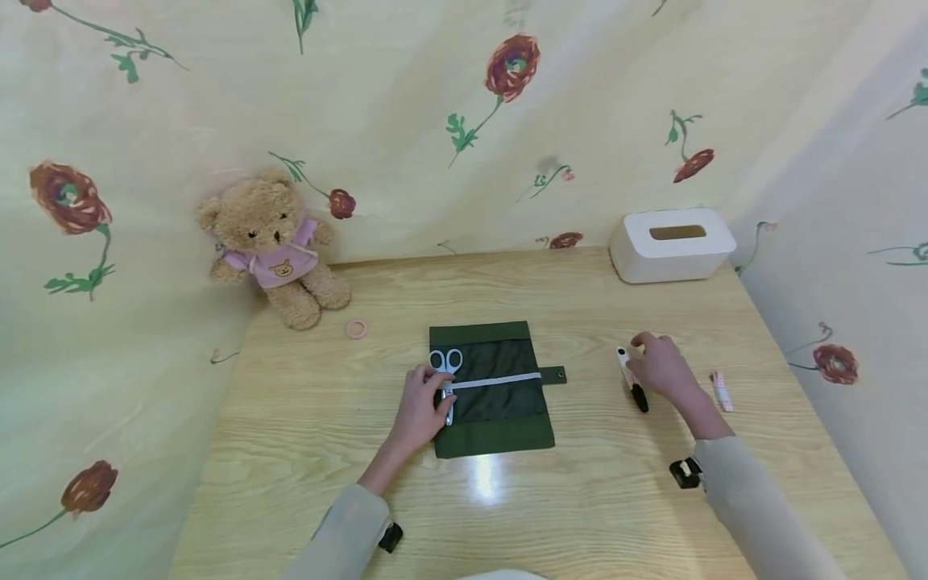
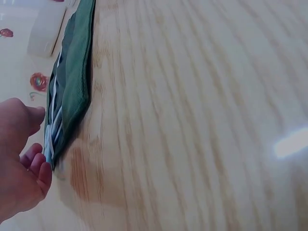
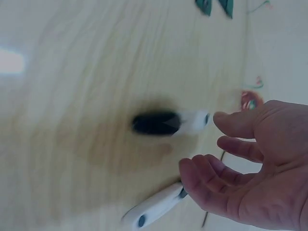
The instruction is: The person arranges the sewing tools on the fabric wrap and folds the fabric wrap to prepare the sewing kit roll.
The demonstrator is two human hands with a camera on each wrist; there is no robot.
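A dark green fabric tool roll [image 1: 500,435] lies unfolded on the table, crossed by a pale elastic band [image 1: 507,379]. Scissors with pale handles [image 1: 445,362] lie along its left side, with a hand over their middle. That is my left hand [image 1: 420,403], whose fingertips rest on the scissors and band; thumb and fingers are apart. To the right, my right hand [image 1: 661,370] is beside a slim white tool with a black end [image 1: 636,395]. In the right wrist view, the tool [image 3: 159,122] is blurred, close to the thumb tip; thumb and fingers [image 3: 197,175] stand apart.
A small white item with pinkish marks [image 1: 721,391] lies right of the right hand. A white tissue box [image 1: 674,250] stands at the back right. A teddy bear [image 1: 271,246] sits at the back left, near a pink ring [image 1: 356,329]. Flowered covering lines the walls.
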